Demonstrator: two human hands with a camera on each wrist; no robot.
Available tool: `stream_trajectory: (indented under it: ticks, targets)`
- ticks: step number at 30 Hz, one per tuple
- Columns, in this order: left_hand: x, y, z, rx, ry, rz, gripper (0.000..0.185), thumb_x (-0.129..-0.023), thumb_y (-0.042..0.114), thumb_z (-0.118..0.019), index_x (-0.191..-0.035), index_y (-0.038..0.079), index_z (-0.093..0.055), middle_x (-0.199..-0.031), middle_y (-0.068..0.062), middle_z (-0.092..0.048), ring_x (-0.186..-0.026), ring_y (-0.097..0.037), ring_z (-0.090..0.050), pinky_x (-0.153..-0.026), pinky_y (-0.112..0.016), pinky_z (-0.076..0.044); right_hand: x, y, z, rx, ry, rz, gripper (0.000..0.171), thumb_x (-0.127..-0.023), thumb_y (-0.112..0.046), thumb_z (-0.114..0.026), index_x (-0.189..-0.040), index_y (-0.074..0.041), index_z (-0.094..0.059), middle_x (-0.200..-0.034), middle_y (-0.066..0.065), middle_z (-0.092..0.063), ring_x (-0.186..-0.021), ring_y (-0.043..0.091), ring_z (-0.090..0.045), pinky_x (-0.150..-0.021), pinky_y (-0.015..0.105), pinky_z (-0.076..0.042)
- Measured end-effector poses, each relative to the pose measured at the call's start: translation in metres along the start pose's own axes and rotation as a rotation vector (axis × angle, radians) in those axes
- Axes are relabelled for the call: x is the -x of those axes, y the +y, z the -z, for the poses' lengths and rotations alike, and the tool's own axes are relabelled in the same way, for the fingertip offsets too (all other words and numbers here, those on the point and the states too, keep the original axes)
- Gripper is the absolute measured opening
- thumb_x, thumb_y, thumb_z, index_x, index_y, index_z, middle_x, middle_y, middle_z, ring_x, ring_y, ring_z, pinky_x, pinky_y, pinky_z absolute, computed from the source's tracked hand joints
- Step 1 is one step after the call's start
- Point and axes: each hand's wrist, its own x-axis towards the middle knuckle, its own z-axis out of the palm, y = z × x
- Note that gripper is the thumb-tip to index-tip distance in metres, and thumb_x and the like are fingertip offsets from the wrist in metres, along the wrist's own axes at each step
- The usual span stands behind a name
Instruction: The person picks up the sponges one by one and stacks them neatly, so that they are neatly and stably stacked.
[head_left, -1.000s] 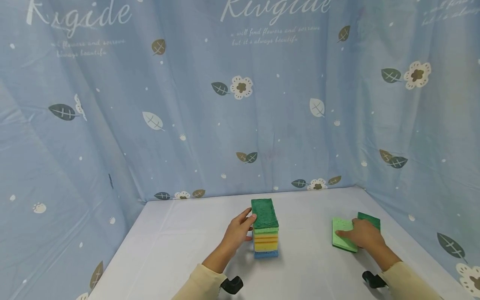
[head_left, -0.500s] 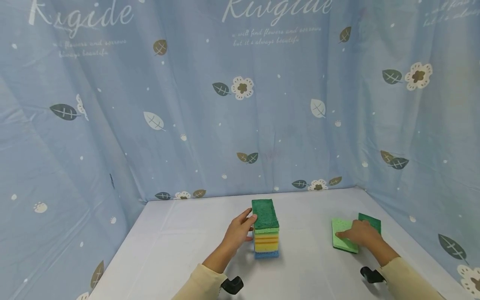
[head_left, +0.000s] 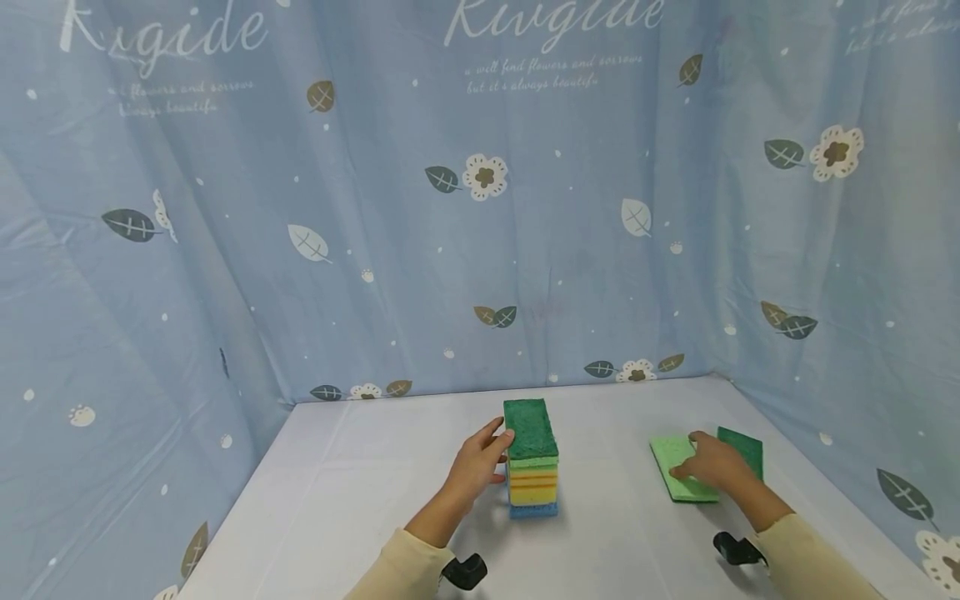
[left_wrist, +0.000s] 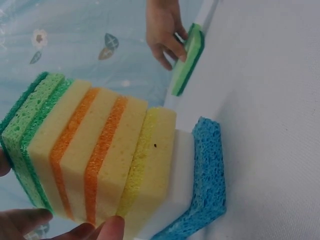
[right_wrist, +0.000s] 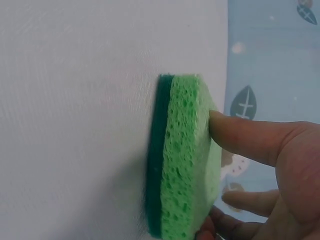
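A stack of sponges point(head_left: 529, 429) stands mid-table, dark green scouring face on top. Its layers run through light green, orange and yellow down to a blue sponge point(left_wrist: 212, 165) at the bottom. My left hand point(head_left: 474, 463) rests against the stack's left side, fingers spread and touching it. At the right, my right hand point(head_left: 718, 467) holds a light green sponge point(right_wrist: 192, 155) with its dark green face down, low at the table. The thumb point(right_wrist: 245, 135) presses on its light face; other fingertips reach its far edge, partly hidden. Another green sponge point(head_left: 744, 450) lies behind that hand, dark side up.
A white cloth covers the table point(head_left: 600, 533). Blue patterned curtains point(head_left: 390, 275) stand around its back and sides. Black wrist mounts, one at the left wrist point(head_left: 465, 572) and one at the right wrist point(head_left: 738, 550), hang under the sleeves.
My right hand has shifted slightly left, and the light green sponge under it has slid left and turned a little. The left hand and the stack stay put.
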Motion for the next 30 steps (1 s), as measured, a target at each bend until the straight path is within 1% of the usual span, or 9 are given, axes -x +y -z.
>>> stream_trajectory:
  ticks: [4,8,11,15,19,22,25,27,30]
  targets:
    - [0.000,0.001,0.000,-0.004,-0.003,-0.004,0.068,-0.095,0.054,-0.055,-0.151,0.018,-0.039,-0.134,-0.015,-0.054,-0.108,-0.028,-0.060,-0.079,-0.044,-0.056,-0.001,-0.003,-0.001,-0.021,0.027,0.021,0.091,-0.076,-0.034,-0.081,-0.132,0.023,-0.036,-0.124,0.043,-0.047,-0.110,0.060,-0.045,-0.086,0.064,-0.044]
    - [0.000,0.002,0.000,-0.003,-0.005,-0.005,0.068,-0.095,0.053,-0.055,-0.151,0.017,-0.039,-0.134,-0.015,-0.054,-0.108,-0.029,-0.060,-0.078,-0.044,-0.056,-0.002,-0.006,-0.002,-0.044,0.047,0.037,0.097,-0.074,-0.029,-0.084,-0.135,0.023,-0.030,-0.121,0.044,-0.047,-0.107,0.060,-0.048,-0.084,0.063,-0.045]
    - [0.000,0.002,0.000,-0.002,-0.001,0.002,0.069,-0.095,0.054,-0.055,-0.151,0.017,-0.039,-0.134,-0.015,-0.054,-0.108,-0.028,-0.060,-0.078,-0.043,-0.056,-0.003,-0.007,0.000,-0.059,0.056,0.024,0.102,-0.072,-0.028,-0.085,-0.135,0.024,-0.026,-0.123,0.047,-0.043,-0.109,0.061,-0.045,-0.085,0.064,-0.044]
    - [0.000,0.001,-0.001,0.000,0.002,0.006,0.069,-0.094,0.054,-0.056,-0.151,0.017,-0.039,-0.134,-0.015,-0.054,-0.107,-0.027,-0.060,-0.077,-0.044,-0.056,-0.001,-0.007,0.006,-0.096,0.041,0.002,0.099,-0.075,-0.029,-0.082,-0.135,0.026,-0.025,-0.123,0.045,-0.045,-0.111,0.059,-0.046,-0.088,0.063,-0.043]
    - [0.000,0.001,-0.001,0.008,0.004,0.000,0.069,-0.094,0.054,-0.056,-0.151,0.017,-0.039,-0.134,-0.015,-0.054,-0.107,-0.028,-0.060,-0.078,-0.045,-0.056,0.001,-0.003,0.012,-0.188,0.003,0.000,0.087,-0.082,-0.028,-0.077,-0.133,0.025,-0.031,-0.120,0.043,-0.049,-0.109,0.056,-0.049,-0.085,0.059,-0.046]
    - [0.000,0.001,0.000,0.009,0.004,0.002,0.071,-0.094,0.056,-0.056,-0.150,0.017,-0.039,-0.134,-0.015,-0.054,-0.108,-0.028,-0.060,-0.078,-0.045,-0.056,0.001,0.001,0.015,-0.278,-0.025,-0.009,0.081,-0.085,-0.026,-0.076,-0.133,0.024,-0.034,-0.123,0.043,-0.045,-0.107,0.052,-0.051,-0.080,0.051,-0.051]
    - [0.000,0.000,0.001,0.006,0.001,0.004,0.072,-0.093,0.057,-0.056,-0.150,0.017,-0.039,-0.134,-0.015,-0.054,-0.108,-0.028,-0.060,-0.078,-0.045,-0.056,0.001,0.007,0.015,-0.373,-0.056,-0.028,0.078,-0.086,-0.023,-0.076,-0.135,0.021,-0.034,-0.123,0.042,-0.044,-0.099,0.042,-0.057,-0.073,0.044,-0.055]
    - [0.000,0.000,0.001,0.005,-0.001,0.006,0.073,-0.093,0.058,-0.056,-0.151,0.016,-0.039,-0.134,-0.016,-0.053,-0.107,-0.028,-0.060,-0.077,-0.044,-0.056,0.001,0.010,0.015,-0.426,-0.076,-0.036,0.077,-0.086,-0.021,-0.075,-0.137,0.020,-0.033,-0.120,0.040,-0.046,-0.094,0.035,-0.059,-0.070,0.043,-0.055]
    - [0.000,0.000,0.001,0.006,-0.004,0.003,0.073,-0.093,0.058,-0.056,-0.151,0.017,-0.039,-0.134,-0.015,-0.053,-0.107,-0.028,-0.060,-0.077,-0.044,-0.056,0.001,0.014,0.015,-0.470,-0.093,-0.036,0.076,-0.087,-0.020,-0.074,-0.139,0.018,-0.034,-0.115,0.033,-0.052,-0.089,0.029,-0.061,-0.070,0.043,-0.055]
